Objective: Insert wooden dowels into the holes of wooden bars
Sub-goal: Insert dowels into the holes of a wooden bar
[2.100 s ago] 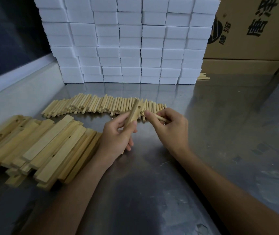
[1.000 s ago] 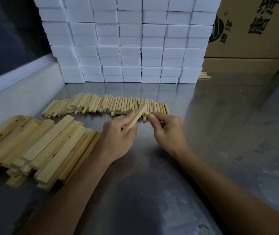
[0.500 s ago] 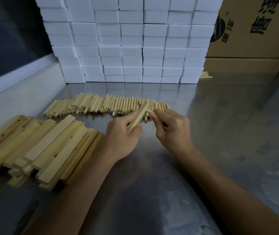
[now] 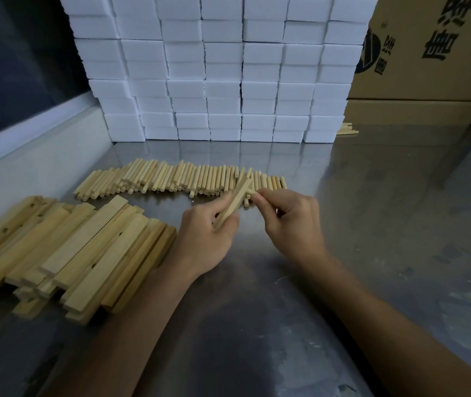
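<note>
Over the scuffed steel table (image 4: 343, 224), the left hand (image 4: 205, 239) is gripping a flat, square-edged wooden bar (image 4: 235, 200) tilted upward while the right hand (image 4: 291, 222) is pinching a round dowel (image 4: 249, 191) against its side.

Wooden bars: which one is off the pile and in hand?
The bar gripped by the left hand, raised and tilted in front of the dowel row. The others lie flat in the pile at left.

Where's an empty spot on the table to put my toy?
Bare shiny metal table lies right of the right hand, up to the brown cardboard boxes, and in front near the arms. Crowded: pale wooden bars on the left, round wooden dowels before the white foam blocks.
</note>
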Motion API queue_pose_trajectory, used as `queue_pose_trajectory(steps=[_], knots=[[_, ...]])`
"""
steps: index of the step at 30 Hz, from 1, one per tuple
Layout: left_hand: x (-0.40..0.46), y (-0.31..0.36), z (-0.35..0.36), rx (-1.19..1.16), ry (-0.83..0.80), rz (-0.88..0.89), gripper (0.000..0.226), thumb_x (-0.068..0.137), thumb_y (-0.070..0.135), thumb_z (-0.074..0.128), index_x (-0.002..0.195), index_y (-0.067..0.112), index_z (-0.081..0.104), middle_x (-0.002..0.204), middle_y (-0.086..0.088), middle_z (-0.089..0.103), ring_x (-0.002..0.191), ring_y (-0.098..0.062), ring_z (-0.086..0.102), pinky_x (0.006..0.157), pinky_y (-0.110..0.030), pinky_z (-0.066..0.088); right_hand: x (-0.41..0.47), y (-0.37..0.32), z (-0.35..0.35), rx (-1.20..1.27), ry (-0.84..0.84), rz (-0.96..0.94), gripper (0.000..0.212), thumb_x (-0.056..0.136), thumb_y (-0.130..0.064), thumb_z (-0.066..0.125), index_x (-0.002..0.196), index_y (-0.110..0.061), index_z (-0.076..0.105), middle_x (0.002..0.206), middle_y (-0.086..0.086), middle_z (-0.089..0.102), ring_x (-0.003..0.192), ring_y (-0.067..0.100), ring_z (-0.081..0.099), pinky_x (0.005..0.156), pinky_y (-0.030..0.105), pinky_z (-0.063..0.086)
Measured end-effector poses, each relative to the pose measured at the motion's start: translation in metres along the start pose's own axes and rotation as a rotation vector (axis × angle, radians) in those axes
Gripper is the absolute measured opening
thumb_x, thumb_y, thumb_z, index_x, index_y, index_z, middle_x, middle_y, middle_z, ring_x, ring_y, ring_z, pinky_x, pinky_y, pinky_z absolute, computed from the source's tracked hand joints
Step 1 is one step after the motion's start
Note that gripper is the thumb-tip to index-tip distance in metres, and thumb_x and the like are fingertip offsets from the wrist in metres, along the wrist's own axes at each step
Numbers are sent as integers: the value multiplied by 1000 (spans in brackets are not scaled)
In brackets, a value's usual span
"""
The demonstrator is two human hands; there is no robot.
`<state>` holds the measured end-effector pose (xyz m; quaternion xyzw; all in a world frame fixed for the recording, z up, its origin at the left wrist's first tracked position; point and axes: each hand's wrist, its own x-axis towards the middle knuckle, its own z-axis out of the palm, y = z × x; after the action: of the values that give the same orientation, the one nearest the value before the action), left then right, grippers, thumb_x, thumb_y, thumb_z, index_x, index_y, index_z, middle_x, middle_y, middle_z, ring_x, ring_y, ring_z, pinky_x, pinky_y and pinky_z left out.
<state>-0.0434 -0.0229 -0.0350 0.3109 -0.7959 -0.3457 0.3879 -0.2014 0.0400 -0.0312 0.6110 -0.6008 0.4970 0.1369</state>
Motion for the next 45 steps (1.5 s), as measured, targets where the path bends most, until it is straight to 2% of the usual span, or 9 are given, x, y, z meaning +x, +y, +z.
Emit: queue_pose_trajectory(steps=[4, 9, 13, 20, 25, 31, 36, 41, 45], knots=[[1, -5, 1, 31, 15, 29, 45, 96, 19, 56, 140, 32, 55, 65, -4, 64, 41, -14, 46, 40, -33, 45, 1, 2, -1, 105, -24, 98, 23, 95, -22, 64, 81, -9, 77, 49, -13, 49, 44, 9, 41, 46, 22, 34], [-1, -13, -1, 100, -31, 50, 44, 97, 23, 54, 138, 38, 53, 74, 5, 67, 63, -18, 62, 59, -37, 53, -1, 5, 3, 158, -169, 264, 25, 96, -28, 62, 88, -13, 79, 54, 2, 61, 46, 12, 51, 52, 35, 48], [3, -18, 3, -32, -32, -65, 38, 99, 23, 54, 133, 39, 58, 72, -1, 65, 39, -12, 51, 38, -26, 42, -3, 6, 6, 251, -128, 336, 16, 93, -28, 66, 93, -17, 77, 65, -8, 69, 56, -1, 61, 56, 12, 45], [9, -15, 4, -292, 38, -280, 16, 101, 24, 53, 109, 34, 62, 75, 0, 60, 39, -16, 50, 36, -25, 38, 0, 9, -1, 484, -21, 419, 40, 95, -59, 36, 105, -32, 63, 72, 1, 71, 46, 20, 58, 42, 29, 44], [22, -13, 4, -627, 146, -469, 14, 102, 18, 51, 108, 12, 62, 77, -11, 58, 41, -19, 50, 36, -26, 36, 3, 33, -10, 79, 106, 559, 36, 99, -41, 43, 86, -17, 66, 66, 0, 67, 64, 21, 63, 66, 45, 54], [37, -6, 10, -1065, 111, -636, 15, 102, 18, 45, 100, 8, 55, 73, -9, 57, 47, -16, 49, 35, -22, 34, 8, 57, -9, -174, 0, 574, 16, 94, -30, 55, 95, -19, 67, 84, -1, 70, 75, 22, 65, 73, 40, 55], [39, -9, 11, -1221, 107, -687, 20, 103, 21, 43, 103, 4, 55, 70, -8, 55, 47, -14, 48, 37, -19, 34, 11, 71, -4, -243, -140, 591, 28, 96, -41, 49, 114, -23, 62, 105, 1, 67, 88, 21, 62, 76, 35, 48], [38, -11, 9, -1275, 87, -673, 21, 103, 21, 42, 104, 4, 54, 71, -7, 54, 48, -13, 48, 39, -19, 36, 16, 72, 4, -346, -304, 601, 43, 102, -53, 19, 95, -27, 53, 110, 4, 56, 88, 25, 53, 76, 39, 40], [37, -9, 8, -1286, 83, -671, 22, 103, 20, 41, 108, 3, 54, 70, -7, 54, 49, -13, 48, 40, -19, 36, 21, 74, 5, -422, -345, 607, 44, 102, -49, 24, 94, -24, 60, 114, 0, 51, 88, 24, 56, 72, 37, 39]])
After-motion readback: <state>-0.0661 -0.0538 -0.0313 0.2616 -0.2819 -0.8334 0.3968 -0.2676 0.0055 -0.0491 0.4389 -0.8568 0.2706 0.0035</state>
